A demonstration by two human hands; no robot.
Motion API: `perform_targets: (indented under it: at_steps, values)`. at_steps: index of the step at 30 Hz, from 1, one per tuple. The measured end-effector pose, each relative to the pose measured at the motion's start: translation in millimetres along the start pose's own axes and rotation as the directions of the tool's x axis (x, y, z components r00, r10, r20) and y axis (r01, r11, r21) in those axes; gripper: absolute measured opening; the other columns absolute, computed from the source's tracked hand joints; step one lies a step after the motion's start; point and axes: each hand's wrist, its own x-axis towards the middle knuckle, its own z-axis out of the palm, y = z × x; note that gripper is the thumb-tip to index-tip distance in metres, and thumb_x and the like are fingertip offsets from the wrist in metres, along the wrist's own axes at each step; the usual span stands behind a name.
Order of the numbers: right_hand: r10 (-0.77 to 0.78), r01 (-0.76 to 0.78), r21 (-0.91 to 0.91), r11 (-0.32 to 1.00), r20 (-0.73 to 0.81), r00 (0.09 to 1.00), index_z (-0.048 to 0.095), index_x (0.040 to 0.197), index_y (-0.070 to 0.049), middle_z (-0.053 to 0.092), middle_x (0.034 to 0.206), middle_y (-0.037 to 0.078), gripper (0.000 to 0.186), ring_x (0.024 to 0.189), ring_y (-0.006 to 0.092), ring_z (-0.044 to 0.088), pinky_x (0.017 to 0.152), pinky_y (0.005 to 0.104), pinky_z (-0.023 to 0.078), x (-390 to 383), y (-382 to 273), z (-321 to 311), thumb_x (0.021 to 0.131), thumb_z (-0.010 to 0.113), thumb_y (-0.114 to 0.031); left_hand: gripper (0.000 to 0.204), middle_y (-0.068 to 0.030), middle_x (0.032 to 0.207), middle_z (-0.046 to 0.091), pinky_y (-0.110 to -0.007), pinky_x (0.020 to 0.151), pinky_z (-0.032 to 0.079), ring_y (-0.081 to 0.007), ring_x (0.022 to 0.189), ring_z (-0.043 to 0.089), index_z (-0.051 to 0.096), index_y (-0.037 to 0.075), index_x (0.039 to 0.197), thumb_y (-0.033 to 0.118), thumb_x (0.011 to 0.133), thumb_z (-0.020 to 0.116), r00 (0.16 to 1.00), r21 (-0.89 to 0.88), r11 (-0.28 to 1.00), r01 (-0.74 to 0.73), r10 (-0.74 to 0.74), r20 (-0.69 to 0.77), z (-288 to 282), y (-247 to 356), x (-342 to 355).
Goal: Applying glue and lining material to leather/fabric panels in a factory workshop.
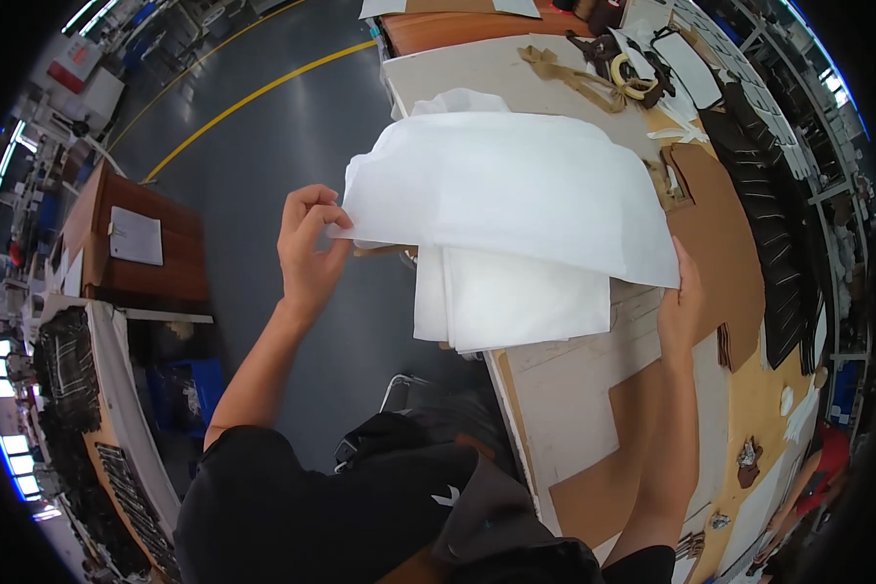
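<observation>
Grey floor (253, 224) runs along the left of the pale tabletop (530, 404). Above the tabletop's left edge, the white sheet (526, 195) spreads between both hands, over a folded white stack (530, 302); how much of its weight the stack bears, I cannot tell. At its near left corner the left grip (309, 243) is a narrow pinch of thumb and fingers, and the right grip (681, 297) holds the near right corner, thumb uppermost. Handling it well would probably mean keeping both corners level, drawing the near edge just taut, and lowering it evenly so that the thin material does not crease; the stack seems to jut past the tabletop, so a light touch would suit. Brown card (725, 234) and black strips (781, 253) lie to the right. Well off to the left, a blue bin (205, 373) holds something pale, too small to make out.
</observation>
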Motion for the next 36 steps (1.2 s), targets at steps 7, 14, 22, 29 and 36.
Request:
perform_targets:
  at_steps: [7,14,22,29,36]
  values:
    - [0.355,-0.376,0.411,0.831,0.129,0.926,0.041,0.136,0.0,0.049,0.133,0.013,0.042,0.116,0.0211,0.051,0.099,0.0307,0.038,-30.2,22.7,18.6,0.093,0.039,-0.001,0.03,-0.0122,0.102,0.056,-0.028,0.074,0.049,-0.018,0.083,0.057,0.046,0.002,0.111,-0.002,0.083,0.057,0.767,-0.469,0.632,0.617,-0.615,0.18,3.3,-10.5,-52.2]
    - [0.5,-0.601,0.702,0.382,0.39,0.773,0.043,0.134,-0.002,0.049,0.129,0.009,0.043,0.113,0.0137,0.048,0.095,0.027,0.039,8.9,8.2,14.0,0.093,0.05,-0.015,0.041,-0.009,0.083,0.064,-0.025,0.065,0.048,-0.0126,0.076,0.061,0.044,0.0,0.124,0.009,0.087,0.059,0.505,-0.509,0.234,0.828,-0.706,0.497,-17.6,-2.6,-15.2]
    - [0.289,-0.396,0.594,0.7,0.272,0.918,0.056,0.121,0.0,0.054,0.121,0.007,0.037,0.109,0.0126,0.05,0.095,0.0242,0.039,-9.1,7.1,-15.2,0.085,0.06,-0.002,0.035,0.0,0.089,0.064,-0.019,0.057,0.039,-0.0039,0.064,0.048,0.066,0.006,0.112,-0.001,0.079,0.057,0.554,-0.274,0.523,0.807,-0.509,0.658,-30.6,12.2,5.2]
    - [0.498,-0.468,0.463,0.752,0.065,0.865,0.061,0.116,0.0,0.062,0.115,0.006,0.028,0.103,0.011,0.055,0.094,0.0238,0.04,-126.1,10.1,-107.7,0.089,0.055,-0.004,0.04,-0.0048,0.116,0.055,-0.018,0.054,0.041,-0.0041,0.071,0.05,0.06,0.003,0.12,-0.003,0.081,0.051,0.629,-0.349,0.728,0.591,-0.144,0.764,13.8,81.5,-1.7]
    - [0.695,-0.539,0.478,0.693,-0.246,0.675,0.057,0.121,0.002,0.059,0.122,0.007,0.029,0.11,0.011,0.053,0.096,0.0226,0.038,-281.3,30.4,-207.0,0.093,0.053,-0.008,0.039,-0.0046,0.111,0.053,-0.018,0.062,0.041,-0.0057,0.078,0.048,0.058,0.002,0.12,-0.006,0.084,0.049,0.518,-0.505,0.707,0.496,0.226,0.825,101.5,176.5,-12.1]
